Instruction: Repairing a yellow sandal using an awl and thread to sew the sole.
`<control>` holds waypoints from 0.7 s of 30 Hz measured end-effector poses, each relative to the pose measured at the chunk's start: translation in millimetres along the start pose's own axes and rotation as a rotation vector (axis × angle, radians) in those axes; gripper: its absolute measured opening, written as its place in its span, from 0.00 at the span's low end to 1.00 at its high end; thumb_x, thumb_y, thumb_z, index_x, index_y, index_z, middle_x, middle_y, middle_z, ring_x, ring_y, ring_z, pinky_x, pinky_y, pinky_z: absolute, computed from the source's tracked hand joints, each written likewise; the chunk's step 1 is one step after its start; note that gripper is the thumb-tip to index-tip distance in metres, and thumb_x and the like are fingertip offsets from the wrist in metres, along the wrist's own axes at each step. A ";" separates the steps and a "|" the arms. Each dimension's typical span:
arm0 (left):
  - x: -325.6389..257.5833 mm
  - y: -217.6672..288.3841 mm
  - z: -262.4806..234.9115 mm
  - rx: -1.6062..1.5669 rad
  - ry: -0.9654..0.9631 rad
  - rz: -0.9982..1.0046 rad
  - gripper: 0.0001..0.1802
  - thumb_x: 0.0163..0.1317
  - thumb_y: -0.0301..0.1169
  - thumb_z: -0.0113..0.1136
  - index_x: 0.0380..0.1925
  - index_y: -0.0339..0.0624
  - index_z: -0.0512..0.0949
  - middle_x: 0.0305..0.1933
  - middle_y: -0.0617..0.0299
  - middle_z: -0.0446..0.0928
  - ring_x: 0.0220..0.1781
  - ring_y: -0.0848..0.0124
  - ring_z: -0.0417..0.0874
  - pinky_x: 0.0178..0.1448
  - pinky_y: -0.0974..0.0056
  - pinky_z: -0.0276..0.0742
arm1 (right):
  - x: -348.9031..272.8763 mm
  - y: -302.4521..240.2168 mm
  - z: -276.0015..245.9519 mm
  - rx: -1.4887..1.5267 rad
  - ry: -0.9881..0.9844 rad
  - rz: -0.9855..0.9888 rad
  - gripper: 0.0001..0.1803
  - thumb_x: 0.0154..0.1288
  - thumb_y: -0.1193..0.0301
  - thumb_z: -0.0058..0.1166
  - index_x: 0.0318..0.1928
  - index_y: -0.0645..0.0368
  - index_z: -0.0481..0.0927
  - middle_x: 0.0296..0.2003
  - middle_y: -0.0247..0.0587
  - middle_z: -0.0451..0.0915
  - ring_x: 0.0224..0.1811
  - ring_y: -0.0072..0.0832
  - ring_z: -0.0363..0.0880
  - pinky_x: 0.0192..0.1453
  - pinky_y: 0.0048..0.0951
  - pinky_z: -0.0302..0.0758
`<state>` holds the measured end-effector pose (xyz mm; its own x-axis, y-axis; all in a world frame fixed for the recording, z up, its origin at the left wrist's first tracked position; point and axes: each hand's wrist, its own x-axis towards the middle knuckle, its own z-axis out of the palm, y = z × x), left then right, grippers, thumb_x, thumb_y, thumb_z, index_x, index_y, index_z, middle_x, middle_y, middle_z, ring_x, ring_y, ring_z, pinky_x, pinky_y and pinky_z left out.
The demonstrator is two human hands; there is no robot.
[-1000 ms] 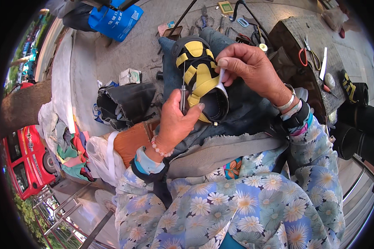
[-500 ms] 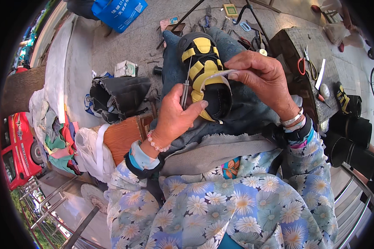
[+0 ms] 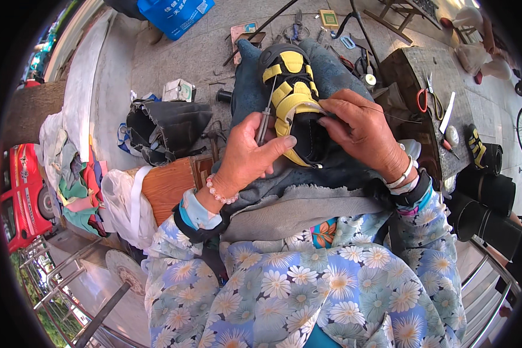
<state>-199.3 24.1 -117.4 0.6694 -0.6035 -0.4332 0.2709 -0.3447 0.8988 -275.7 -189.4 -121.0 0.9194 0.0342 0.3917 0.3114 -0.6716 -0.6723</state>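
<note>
Centre of the frame: a black-and-yellow shoe (image 3: 296,110) lies on the lap, toe toward the upper edge. The left hand (image 3: 250,149) is closed around a thin awl (image 3: 265,116), thumb touching the shoe's opening rim; the right hand (image 3: 362,130) pinches the opposite rim. A cluttered workbench (image 3: 429,98) crowds the right side, a dark bag (image 3: 168,127) the left.

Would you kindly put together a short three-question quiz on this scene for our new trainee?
1. True or false: the left hand holds a thin awl-like tool.
2. What does the right hand rest on: A) scissors, B) the black and yellow shoe, C) the blue bag?
3. Fill in: the shoe lies on a blue ____ cloth over the lap.

Key: 1 true; 2 B; 3 denim.
</note>
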 end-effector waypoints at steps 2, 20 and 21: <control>1.2 -0.1 1.2 0.017 0.001 0.016 0.20 0.54 0.38 0.69 0.36 0.37 0.71 0.24 0.66 0.73 0.14 0.83 0.69 0.14 0.77 0.64 | -0.5 5.5 2.4 -0.033 -0.008 0.005 0.12 0.53 0.76 0.62 0.39 0.65 0.78 0.32 0.47 0.77 0.33 0.46 0.78 0.37 0.37 0.76; -15.8 -16.2 -19.2 -0.411 -0.140 -0.061 0.20 0.70 0.43 0.47 0.50 0.36 0.69 0.46 0.54 0.76 0.23 0.75 0.76 0.22 0.71 0.70 | -1.9 -40.6 13.0 0.177 -0.346 0.326 0.17 0.56 0.69 0.63 0.39 0.71 0.76 0.30 0.59 0.75 0.32 0.46 0.79 0.36 0.37 0.73; -17.0 -17.5 -19.2 -0.463 -0.139 -0.057 0.19 0.70 0.42 0.48 0.50 0.36 0.69 0.46 0.53 0.76 0.22 0.75 0.76 0.23 0.71 0.70 | -4.6 -37.0 17.2 0.279 -0.336 0.412 0.16 0.56 0.69 0.62 0.38 0.71 0.76 0.29 0.55 0.77 0.31 0.41 0.79 0.35 0.34 0.73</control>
<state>-202.1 54.2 -124.5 0.5542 -0.6940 -0.4596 0.6053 -0.0430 0.7949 -287.4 -152.0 -108.7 0.9892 0.0748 -0.1260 -0.0777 -0.4611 -0.8839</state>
